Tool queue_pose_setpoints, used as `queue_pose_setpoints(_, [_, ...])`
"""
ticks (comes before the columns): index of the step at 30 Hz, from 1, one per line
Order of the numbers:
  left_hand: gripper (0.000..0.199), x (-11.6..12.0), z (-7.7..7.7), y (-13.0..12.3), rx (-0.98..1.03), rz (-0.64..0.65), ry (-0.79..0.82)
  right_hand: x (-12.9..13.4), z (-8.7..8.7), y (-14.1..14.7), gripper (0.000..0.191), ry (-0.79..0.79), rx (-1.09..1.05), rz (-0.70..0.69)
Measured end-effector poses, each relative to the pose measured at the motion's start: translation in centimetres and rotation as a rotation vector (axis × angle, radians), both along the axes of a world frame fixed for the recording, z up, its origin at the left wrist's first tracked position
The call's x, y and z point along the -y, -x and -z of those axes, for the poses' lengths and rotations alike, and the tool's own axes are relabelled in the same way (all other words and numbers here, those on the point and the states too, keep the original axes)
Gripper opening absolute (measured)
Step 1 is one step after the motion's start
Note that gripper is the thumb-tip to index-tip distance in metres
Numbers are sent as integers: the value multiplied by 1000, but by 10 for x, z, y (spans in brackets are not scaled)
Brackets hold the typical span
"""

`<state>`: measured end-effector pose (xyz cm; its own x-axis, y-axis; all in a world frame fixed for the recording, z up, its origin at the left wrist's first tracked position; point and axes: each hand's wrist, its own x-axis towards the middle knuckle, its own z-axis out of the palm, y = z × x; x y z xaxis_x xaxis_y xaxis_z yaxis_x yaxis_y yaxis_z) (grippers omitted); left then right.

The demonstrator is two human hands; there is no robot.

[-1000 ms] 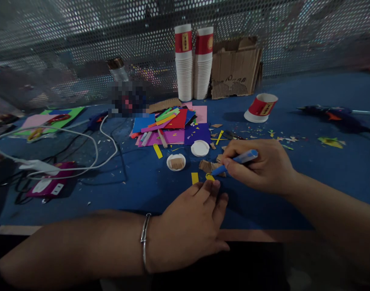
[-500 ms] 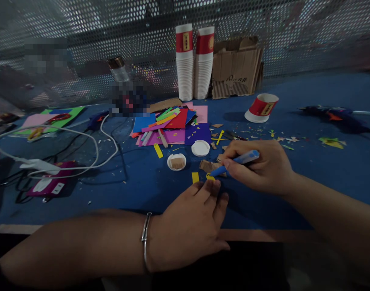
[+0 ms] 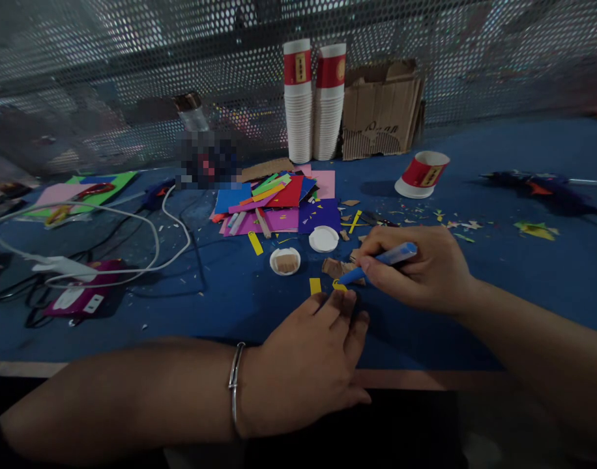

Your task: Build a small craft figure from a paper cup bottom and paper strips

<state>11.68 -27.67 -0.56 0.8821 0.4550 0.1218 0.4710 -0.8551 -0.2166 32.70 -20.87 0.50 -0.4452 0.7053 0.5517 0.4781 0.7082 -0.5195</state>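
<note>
My right hand (image 3: 416, 270) grips a blue felt-tip pen (image 3: 384, 259), its tip down at a small yellow paper piece (image 3: 339, 285) that bears a dark mark. Flat on the table, my left hand (image 3: 311, 355) reaches that same piece with its fingertips, the fingers stretched out; they cover part of it. Just left of it lies a plain yellow paper rectangle (image 3: 315, 286). Brown cardboard scraps (image 3: 332, 267) lie beyond the pen tip. Farther back are a white paper disc (image 3: 324, 239) and a second white disc (image 3: 273, 266) with a cardboard square on it.
Coloured paper sheets (image 3: 281, 221) are piled behind the discs. Two stacks of paper cups (image 3: 298, 124) stand by a cardboard box (image 3: 381, 117). A single cup (image 3: 423, 174) and a glue gun (image 3: 538, 189) are at right. A purple power strip (image 3: 86, 293) with cables lies left.
Almost nothing differs. Both hands, the pen and the yellow piece keep their places.
</note>
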Motion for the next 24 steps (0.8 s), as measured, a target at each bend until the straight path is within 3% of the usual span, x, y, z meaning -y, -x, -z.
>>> queue_pose_setpoints(17, [82, 2, 0, 0, -11, 0, -6, -1, -4, 3, 16, -57, 21, -20])
queue_pose_setpoints(24, [83, 1, 2, 0, 16, 4, -22, -2, -1, 2, 18, -44, -37, 54])
